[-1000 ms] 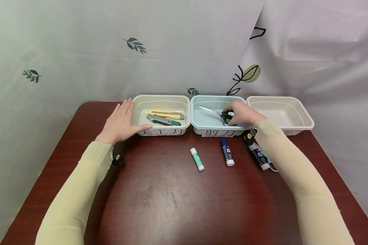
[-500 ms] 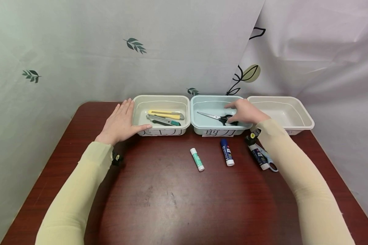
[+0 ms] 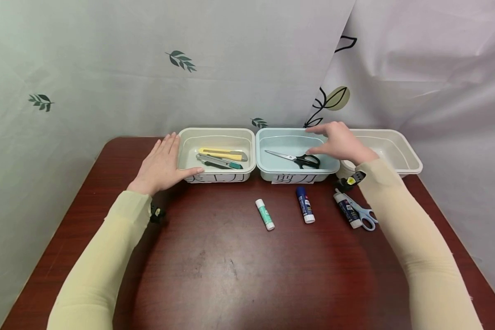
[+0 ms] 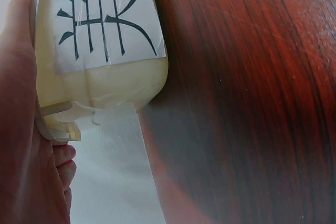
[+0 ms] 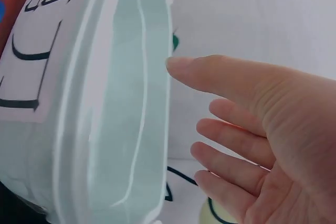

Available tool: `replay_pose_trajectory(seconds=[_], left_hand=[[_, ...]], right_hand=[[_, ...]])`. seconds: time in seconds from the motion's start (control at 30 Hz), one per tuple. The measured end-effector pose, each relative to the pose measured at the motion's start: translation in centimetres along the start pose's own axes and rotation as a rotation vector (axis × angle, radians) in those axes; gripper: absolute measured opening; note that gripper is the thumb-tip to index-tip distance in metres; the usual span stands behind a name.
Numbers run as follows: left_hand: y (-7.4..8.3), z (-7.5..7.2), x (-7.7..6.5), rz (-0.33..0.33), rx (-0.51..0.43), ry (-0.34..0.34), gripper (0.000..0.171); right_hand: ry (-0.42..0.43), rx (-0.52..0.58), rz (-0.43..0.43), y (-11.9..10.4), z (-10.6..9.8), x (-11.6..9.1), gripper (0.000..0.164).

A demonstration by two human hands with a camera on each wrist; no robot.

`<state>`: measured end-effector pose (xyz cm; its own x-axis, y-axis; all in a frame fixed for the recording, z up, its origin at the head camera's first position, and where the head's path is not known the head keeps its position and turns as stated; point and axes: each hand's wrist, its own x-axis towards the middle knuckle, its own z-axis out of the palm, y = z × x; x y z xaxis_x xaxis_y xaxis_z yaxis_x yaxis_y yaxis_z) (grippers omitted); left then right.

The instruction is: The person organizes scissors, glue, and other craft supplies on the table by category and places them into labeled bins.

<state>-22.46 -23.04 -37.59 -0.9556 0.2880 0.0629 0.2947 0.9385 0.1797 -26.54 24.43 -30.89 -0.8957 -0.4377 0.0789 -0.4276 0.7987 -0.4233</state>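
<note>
Black-handled scissors lie inside the light blue bin. Over that bin's right end hovers my right hand, thumb and fingers spread apart with nothing between them. In the right wrist view the same hand shows relaxed fingers beside the bin's rim. My left hand rests at the left end of a cream bin, fingers straight along its side and thumb across the front rim. Several utility knives, among them a yellow knife, lie in the cream bin.
A second cream bin stands at the right, partly behind the right hand. On the dark red table lie a green-and-white glue stick, a blue glue stick, another dark blue glue stick and light blue scissors.
My right hand has let go of the black-handled scissors and moved up and to the right, leaving them in the blue bin. The left hand has stayed in place.
</note>
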Motion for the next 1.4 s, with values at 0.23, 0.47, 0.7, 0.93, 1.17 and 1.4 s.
replay_pose_trajectory(seconds=[0.23, 0.47, 0.7, 0.93, 1.17, 1.4], left_hand=[[0.0, -0.1, 0.0, -0.002, 0.001, -0.003, 0.125], [0.0, -0.1, 0.0, 0.001, 0.003, -0.001, 0.125], [0.0, 0.0, 0.0, 0.001, 0.008, 0.0, 0.125], [0.0, -0.1, 0.0, -0.006, 0.012, -0.014, 0.125], [-0.1, -0.1, 0.0, -0.007, 0.008, -0.011, 0.125], [-0.1, 0.0, 0.1, -0.008, 0.004, -0.013, 0.125]], right_hand=[[0.018, 0.011, -0.011, -0.5, -0.9, -1.1, 0.061], [0.028, 0.015, -0.013, -0.7, -1.4, -2.0, 0.06], [0.058, 0.027, -0.01, -0.6, -1.6, -2.7, 0.061], [0.098, 0.038, -0.006, -0.7, -1.9, -3.7, 0.059], [0.142, 0.035, -0.013, -0.5, -2.2, -4.9, 0.059], [0.126, 0.062, 0.029, 0.2, -2.6, -6.7, 0.063]])
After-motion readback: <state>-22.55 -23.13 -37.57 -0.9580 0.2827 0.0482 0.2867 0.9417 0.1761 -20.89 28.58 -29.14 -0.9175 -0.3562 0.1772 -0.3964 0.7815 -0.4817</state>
